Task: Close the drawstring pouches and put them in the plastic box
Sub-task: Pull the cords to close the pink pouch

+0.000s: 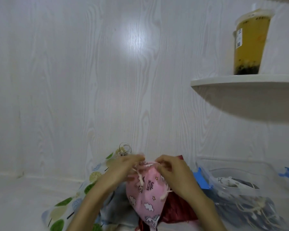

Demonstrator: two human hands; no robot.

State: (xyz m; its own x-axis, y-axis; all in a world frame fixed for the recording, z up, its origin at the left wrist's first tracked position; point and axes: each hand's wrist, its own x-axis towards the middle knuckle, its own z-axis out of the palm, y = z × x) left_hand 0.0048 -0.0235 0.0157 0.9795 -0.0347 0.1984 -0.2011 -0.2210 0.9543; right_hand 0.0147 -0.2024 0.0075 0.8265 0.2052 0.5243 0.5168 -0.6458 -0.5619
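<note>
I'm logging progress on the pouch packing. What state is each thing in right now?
pink unicorn pouch: mouth gathered, held at the top by both hands.
left hand: pinching the pouch's cord.
right hand: pinching the pouch's top.
plastic box: open, pouches already inside.
green-dotted pouch: lying on the surface, outside the box.
red pouch: lying under the pink one.
drink cup: upright on the shelf, lidded.

Pink pouch (147,195): dark print "little UNICORN", running sideways near top, beside unicorn, star and cloud motifs. Cup (250,42) on shelf (240,81): white sticker with QR-like code plus dark print near rim, both too small to read.
</note>
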